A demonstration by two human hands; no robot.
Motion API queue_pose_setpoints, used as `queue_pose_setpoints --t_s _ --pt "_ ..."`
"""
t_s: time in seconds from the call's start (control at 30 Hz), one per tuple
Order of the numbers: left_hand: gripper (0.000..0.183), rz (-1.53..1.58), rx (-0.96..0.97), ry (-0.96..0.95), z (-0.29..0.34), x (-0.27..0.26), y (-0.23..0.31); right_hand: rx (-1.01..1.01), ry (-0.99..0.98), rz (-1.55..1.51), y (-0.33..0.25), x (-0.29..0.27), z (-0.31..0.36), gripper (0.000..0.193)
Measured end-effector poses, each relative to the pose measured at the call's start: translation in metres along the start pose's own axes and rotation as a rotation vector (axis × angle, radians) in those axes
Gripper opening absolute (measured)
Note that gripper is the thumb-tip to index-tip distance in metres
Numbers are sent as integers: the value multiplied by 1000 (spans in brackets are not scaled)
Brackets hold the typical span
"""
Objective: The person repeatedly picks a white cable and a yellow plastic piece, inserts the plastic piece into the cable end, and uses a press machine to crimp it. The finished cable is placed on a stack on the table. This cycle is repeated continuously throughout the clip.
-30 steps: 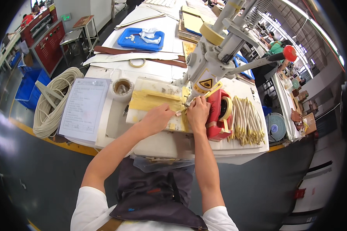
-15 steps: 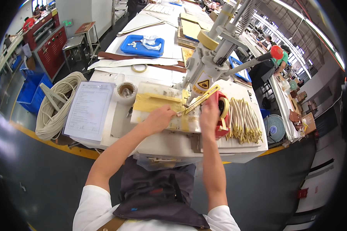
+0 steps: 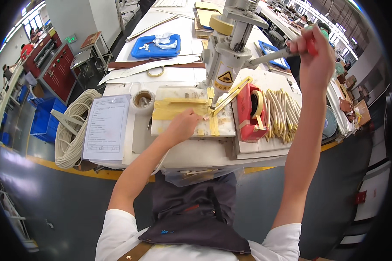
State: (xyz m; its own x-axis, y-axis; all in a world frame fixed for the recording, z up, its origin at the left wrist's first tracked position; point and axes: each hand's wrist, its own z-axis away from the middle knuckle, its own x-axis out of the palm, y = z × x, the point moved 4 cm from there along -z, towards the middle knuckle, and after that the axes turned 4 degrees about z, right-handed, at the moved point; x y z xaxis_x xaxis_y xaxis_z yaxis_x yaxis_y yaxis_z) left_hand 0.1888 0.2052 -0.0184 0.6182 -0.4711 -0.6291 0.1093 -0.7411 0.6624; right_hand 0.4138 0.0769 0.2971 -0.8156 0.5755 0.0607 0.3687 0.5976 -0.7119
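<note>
My right hand is raised and wrapped around the red knob of the lever on a grey hand press. My left hand is on the white base block, fingers pinched at the near end of a narrow pale strip with yellow edges. That strip slants up to the right beneath the press's punch tip. Yellow tape covers much of the block. Just right of the block stands a red tape dispenser with a yellow roll.
A bundle of pale cords with yellow ends lies right of the dispenser. On the left are a paper sheet, a tape roll and a large coil of cord. A blue tray with small pieces sits farther back.
My right hand has left the strip near the dispenser and gone up and right to the lever's red knob. My left hand stays at the strip's near end.
</note>
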Motion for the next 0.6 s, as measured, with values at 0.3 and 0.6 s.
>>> queue_pose_setpoints --t_s 0.3,0.6 --pt "19 -14 -13 5 -4 0 12 -426 -83 155 34 -15 164 35" --pt "18 5 -82 92 -2 -6 11 28 10 100 12 0 -20 42"
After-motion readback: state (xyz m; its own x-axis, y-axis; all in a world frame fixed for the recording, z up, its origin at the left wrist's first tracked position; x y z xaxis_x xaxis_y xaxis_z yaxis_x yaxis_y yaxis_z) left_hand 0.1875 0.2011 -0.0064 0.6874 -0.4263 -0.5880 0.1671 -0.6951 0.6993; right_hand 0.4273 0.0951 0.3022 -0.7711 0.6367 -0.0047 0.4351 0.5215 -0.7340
